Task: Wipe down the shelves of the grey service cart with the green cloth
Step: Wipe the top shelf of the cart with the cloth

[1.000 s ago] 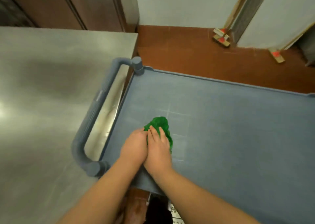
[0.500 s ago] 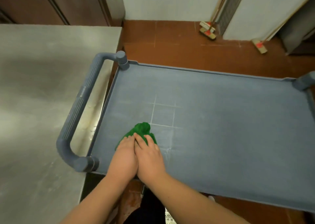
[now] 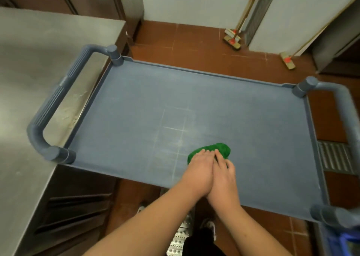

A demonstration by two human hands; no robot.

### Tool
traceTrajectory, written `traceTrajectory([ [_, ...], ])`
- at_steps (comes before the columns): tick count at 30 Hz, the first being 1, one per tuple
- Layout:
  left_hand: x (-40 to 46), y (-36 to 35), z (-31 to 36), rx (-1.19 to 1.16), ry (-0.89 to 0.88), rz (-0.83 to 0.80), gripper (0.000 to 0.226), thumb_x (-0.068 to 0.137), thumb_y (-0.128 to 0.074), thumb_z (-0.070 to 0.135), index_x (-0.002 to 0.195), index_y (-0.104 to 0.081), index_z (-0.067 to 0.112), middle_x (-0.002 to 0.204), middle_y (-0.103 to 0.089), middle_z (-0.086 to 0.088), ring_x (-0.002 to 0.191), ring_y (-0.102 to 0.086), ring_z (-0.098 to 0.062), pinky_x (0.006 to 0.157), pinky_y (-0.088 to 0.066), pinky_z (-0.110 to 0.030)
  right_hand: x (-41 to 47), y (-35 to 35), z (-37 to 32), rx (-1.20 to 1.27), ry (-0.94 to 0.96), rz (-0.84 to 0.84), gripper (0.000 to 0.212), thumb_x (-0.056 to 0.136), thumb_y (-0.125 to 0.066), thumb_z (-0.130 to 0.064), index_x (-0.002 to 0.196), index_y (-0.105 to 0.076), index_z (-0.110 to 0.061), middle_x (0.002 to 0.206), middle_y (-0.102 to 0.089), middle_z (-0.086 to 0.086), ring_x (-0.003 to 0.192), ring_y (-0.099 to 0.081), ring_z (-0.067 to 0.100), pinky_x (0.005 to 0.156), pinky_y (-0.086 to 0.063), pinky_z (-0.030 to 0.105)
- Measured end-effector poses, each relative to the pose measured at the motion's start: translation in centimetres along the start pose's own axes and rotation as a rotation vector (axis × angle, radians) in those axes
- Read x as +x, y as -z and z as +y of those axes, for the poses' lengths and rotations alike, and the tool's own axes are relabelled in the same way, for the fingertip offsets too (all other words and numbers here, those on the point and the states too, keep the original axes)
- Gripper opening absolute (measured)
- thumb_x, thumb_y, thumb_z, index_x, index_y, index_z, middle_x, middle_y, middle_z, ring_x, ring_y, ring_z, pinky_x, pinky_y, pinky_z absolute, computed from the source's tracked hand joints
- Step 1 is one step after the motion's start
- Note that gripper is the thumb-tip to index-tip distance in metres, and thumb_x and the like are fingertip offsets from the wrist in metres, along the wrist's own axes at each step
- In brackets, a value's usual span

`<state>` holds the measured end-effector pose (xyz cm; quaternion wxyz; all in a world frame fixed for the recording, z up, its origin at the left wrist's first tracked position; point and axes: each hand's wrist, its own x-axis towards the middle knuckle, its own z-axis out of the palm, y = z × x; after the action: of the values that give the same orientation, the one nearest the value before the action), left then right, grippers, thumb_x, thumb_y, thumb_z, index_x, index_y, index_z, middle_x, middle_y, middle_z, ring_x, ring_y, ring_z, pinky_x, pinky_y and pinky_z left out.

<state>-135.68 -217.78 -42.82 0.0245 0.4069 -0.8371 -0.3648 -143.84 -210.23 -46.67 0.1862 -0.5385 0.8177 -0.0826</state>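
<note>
On the left a shiny metal counter [image 3: 39, 76] is sitting right beside the grey cart. The cart's left handle [image 3: 52, 107] is hanging over the counter's edge.

Next is the cart's top shelf [image 3: 243, 119], flat with a low rim all around. Pale scratch lines and dusty marks are showing near its middle.

The green cloth [image 3: 216, 151] is lying bunched up on the shelf, close to the near edge and a bit right of the middle.

The left hand [image 3: 198, 175] is pressing down on the cloth with its fingers laid flat and close together. The right hand [image 3: 223, 179] is sitting right next to it, touching it, with its fingers spread a little over the cloth. Both hands are pushing, not pinching.

The cloth is looking soft, light and squishy. I think it is going to crumple and slide easily, so flat palms on top of the lump are the best way to hold it.

Most of the shelf is still looking dusty. I cannot see any lower shelves.

On the right is the other handle [image 3: 342, 107]. Far behind, two brooms [image 3: 232, 41] are leaning on the wall over the red floor [image 3: 204, 47].
</note>
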Motion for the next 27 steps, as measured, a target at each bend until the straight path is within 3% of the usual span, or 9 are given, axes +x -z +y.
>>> traceTrajectory([
  [2,-0.3,0.3,-0.1,0.023,-0.012,-0.009,0.057,0.096,-0.039,0.017,0.150,-0.027,0.004,0.153,-0.036,-0.013,0.143,-0.028,-0.026,0.120,-0.013,-0.032,-0.2,0.1,-0.7,0.032,-0.062,0.002,0.072,0.089,-0.047,-0.039,0.155,-0.027,-0.020,0.163,-0.021,-0.001,0.149,-0.017,0.021,0.117,0.002,0.018],
  [4,-1.2,1.5,-1.8,0.035,0.005,-0.001,0.056,0.099,-0.036,0.018,0.152,-0.022,0.005,0.155,-0.032,-0.011,0.145,-0.025,-0.023,0.120,-0.013,-0.032,0.0,0.0,-3.1,-0.018,-0.034,0.042,0.069,0.088,-0.038,-0.037,0.152,-0.033,-0.013,0.160,-0.029,0.008,0.150,-0.017,0.027,0.119,-0.003,0.029],
  [6,-2.0,3.3,-4.5,0.040,0.041,0.018,0.054,0.100,-0.035,0.018,0.152,-0.024,0.007,0.155,-0.033,-0.010,0.145,-0.024,-0.021,0.120,-0.013,-0.031,0.5,-1.2,-6.5,-0.019,0.034,0.088,0.067,0.087,-0.043,-0.033,0.149,-0.038,-0.006,0.156,-0.036,0.013,0.150,-0.019,0.029,0.119,-0.011,0.040],
  [11,-5.0,10.2,-15.7,0.049,0.165,0.103,0.052,0.095,-0.038,0.019,0.147,-0.035,0.014,0.146,-0.046,-0.007,0.140,-0.035,-0.020,0.114,-0.032,-0.037,3.0,-5.7,-18.7,0.085,0.157,0.058,0.072,0.085,-0.054,-0.036,0.149,-0.039,-0.008,0.157,-0.035,0.009,0.149,-0.023,0.028,0.119,-0.009,0.034],
  [15,-8.1,17.8,-25.2,0.005,0.214,0.164,0.045,0.092,-0.042,0.027,0.136,-0.047,0.022,0.129,-0.059,-0.003,0.120,-0.055,-0.019,0.102,-0.045,-0.039,5.8,-10.3,-30.2,0.051,0.190,0.004,0.069,0.090,-0.047,-0.039,0.152,-0.032,-0.013,0.163,-0.022,0.004,0.147,-0.024,0.030,0.117,-0.015,0.037],
  [18,-9.0,22.2,-29.4,0.018,0.211,0.214,0.042,0.091,-0.047,0.021,0.133,-0.052,0.022,0.121,-0.064,-0.001,0.111,-0.059,-0.018,0.098,-0.046,-0.034,7.6,-12.3,-36.0,0.088,0.197,-0.047,0.081,0.083,-0.044,-0.046,0.155,-0.023,-0.013,0.165,-0.011,0.003,0.148,-0.015,0.027,0.119,-0.018,0.041],
  [21,-8.8,24.3,-30.2,0.003,0.199,0.236,0.044,0.090,-0.054,0.012,0.134,-0.054,0.014,0.123,-0.064,-0.004,0.113,-0.059,-0.019,0.098,-0.037,-0.019,9.3,-13.3,-38.6,0.109,0.197,-0.095,0.093,0.074,-0.047,-0.056,0.154,-0.023,-0.015,0.164,-0.013,0.002,0.150,-0.014,0.026,0.118,-0.022,0.042],
  [23,-8.7,24.4,-30.1,-0.015,0.174,0.193,0.047,0.089,-0.055,0.011,0.136,-0.052,0.009,0.128,-0.061,-0.008,0.118,-0.057,-0.020,0.101,-0.033,-0.017,9.3,-13.3,-38.3,0.142,0.219,-0.119,0.095,0.073,-0.044,-0.059,0.155,-0.021,-0.018,0.165,-0.013,0.001,0.151,-0.010,0.025,0.120,-0.019,0.043],
  [27,-9.2,22.1,-30.2,0.139,0.148,0.152,0.059,0.088,-0.038,0.019,0.146,-0.038,0.006,0.145,-0.045,-0.020,0.135,-0.041,-0.033,0.116,-0.027,-0.042,5.8,-9.9,-35.2,0.430,0.290,-0.144,0.086,0.087,-0.058,-0.024,0.158,-0.011,-0.021,0.167,-0.001,-0.001,0.153,0.007,0.014,0.124,-0.001,0.033],
])
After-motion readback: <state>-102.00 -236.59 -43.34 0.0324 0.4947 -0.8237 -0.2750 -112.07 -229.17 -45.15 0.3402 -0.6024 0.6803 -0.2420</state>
